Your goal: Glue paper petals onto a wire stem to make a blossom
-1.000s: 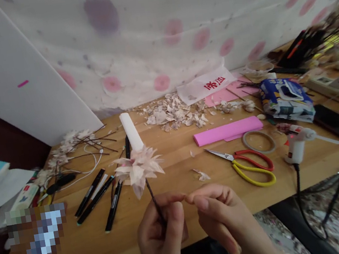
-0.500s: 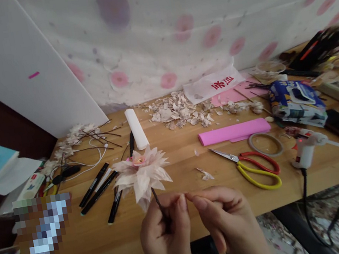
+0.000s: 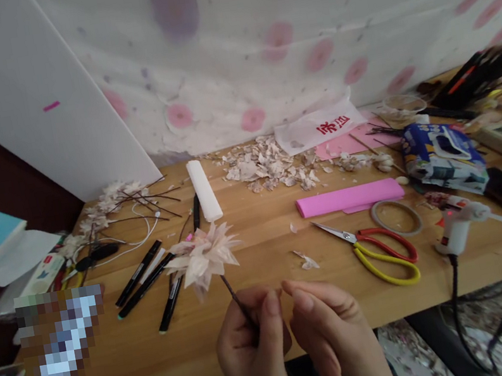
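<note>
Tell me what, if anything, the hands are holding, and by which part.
The left hand holds the pale flower by the lower part of its dark stem. Whether the right hand pinches anything cannot be told.

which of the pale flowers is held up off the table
The flower whose dark stem is in the left hand; the other pale flowers lie together at the table's left.

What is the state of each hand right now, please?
Left hand: closed, holding the pale flower by its dark stem.
Right hand: closed in a pinch; whether it holds anything cannot be told.
</note>
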Demonstrator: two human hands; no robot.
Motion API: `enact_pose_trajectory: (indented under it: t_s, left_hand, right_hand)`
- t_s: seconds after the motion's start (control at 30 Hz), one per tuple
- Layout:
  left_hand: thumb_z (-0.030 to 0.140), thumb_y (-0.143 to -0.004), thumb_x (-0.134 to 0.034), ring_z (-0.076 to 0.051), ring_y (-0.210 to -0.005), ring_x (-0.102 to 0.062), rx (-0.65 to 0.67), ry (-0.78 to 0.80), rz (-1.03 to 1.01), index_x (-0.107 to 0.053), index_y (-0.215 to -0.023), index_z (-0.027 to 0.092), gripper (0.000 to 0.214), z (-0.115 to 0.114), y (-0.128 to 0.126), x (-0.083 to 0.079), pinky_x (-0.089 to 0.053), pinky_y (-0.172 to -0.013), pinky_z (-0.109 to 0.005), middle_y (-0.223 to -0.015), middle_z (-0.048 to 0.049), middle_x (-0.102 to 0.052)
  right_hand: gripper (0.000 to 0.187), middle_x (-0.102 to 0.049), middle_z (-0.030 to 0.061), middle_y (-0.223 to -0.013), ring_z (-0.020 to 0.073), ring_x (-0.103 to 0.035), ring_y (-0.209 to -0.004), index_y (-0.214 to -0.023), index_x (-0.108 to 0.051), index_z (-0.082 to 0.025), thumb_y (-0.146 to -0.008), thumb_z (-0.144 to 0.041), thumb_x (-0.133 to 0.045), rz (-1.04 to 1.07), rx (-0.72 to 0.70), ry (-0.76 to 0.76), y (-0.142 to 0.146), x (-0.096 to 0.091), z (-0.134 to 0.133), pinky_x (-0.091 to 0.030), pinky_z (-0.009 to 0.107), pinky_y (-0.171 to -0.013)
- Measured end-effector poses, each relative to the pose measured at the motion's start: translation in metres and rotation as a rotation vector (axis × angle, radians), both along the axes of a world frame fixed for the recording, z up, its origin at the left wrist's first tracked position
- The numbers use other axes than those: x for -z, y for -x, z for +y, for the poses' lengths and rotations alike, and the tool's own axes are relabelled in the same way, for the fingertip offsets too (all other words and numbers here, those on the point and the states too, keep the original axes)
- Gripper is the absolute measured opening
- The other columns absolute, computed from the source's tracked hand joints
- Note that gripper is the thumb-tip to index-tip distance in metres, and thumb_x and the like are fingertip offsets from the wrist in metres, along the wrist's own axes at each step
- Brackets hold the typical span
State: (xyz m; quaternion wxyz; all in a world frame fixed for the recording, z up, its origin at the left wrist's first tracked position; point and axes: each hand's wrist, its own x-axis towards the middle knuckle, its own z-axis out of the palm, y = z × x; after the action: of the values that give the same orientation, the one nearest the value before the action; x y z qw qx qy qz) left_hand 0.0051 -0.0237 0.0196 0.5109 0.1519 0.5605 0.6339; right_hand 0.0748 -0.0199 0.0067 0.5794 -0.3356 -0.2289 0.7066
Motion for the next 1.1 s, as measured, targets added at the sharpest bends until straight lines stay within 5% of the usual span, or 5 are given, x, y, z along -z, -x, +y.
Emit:
enact_pose_trajectory:
  t_s: [0.4,0.53,0.63,0.8,1.1]
  left_hand:
    - [0.056,-0.077,-0.082,-0.002,-0.037,-0.021,0.244,-0.163,-0.070,-0.067,-0.071,0.019,0.041,-0.002,0.017,0.010,-0.021,-0.036,-0.013,-0.046,0.0121,-0.030]
    - [0.060,-0.066,-0.088,-0.002,-0.040,-0.021,0.269,-0.107,-0.077,-0.060,-0.068,0.019,0.050,-0.003,0.011,0.001,-0.022,-0.038,-0.015,-0.048,0.0126,-0.030]
    - [0.062,-0.061,-0.090,-0.003,-0.042,-0.026,0.267,-0.054,-0.037,-0.057,-0.066,0.019,0.054,-0.002,0.006,-0.002,-0.025,-0.041,-0.017,-0.049,0.0115,-0.034]
    - [0.063,-0.063,-0.089,-0.003,-0.042,-0.024,0.320,-0.068,0.035,-0.057,-0.066,0.018,0.055,0.001,0.002,0.002,-0.021,-0.041,-0.017,-0.050,0.0119,-0.034]
    - [0.069,-0.070,-0.080,-0.002,-0.038,-0.011,0.529,-0.066,-0.206,-0.048,-0.069,0.022,0.057,0.006,0.000,0.009,-0.016,-0.034,-0.014,-0.046,0.0155,-0.024]
  right_hand:
    - [0.015,-0.031,-0.0124,-0.039,0.0020,-0.016,-0.035,-0.090,-0.086,-0.032,-0.085,-0.045,-0.082,0.044,-0.002,-0.021,-0.005,-0.004,-0.001,-0.015,0.014,-0.036]
    - [0.020,-0.048,-0.0071,-0.051,0.0055,-0.036,-0.043,-0.095,-0.085,-0.033,-0.081,-0.046,-0.086,-0.123,0.107,-0.135,-0.008,-0.009,0.002,-0.033,0.015,-0.042]
    - [0.016,-0.058,-0.0028,-0.060,0.0104,-0.051,-0.054,-0.078,-0.084,-0.029,-0.080,-0.044,-0.087,-0.277,0.174,-0.264,-0.013,-0.010,0.003,-0.044,0.021,-0.052]
    - [0.030,-0.053,-0.0030,-0.064,0.0121,-0.045,-0.059,-0.070,-0.069,-0.022,-0.094,-0.040,-0.074,-0.558,0.339,-0.377,-0.028,-0.003,0.007,-0.037,0.024,-0.055]
    - [0.047,-0.038,-0.0036,-0.062,0.0144,-0.040,-0.058,-0.061,-0.051,-0.022,-0.106,-0.036,-0.055,-0.475,0.421,-0.447,-0.050,0.003,0.009,-0.030,0.031,-0.054]
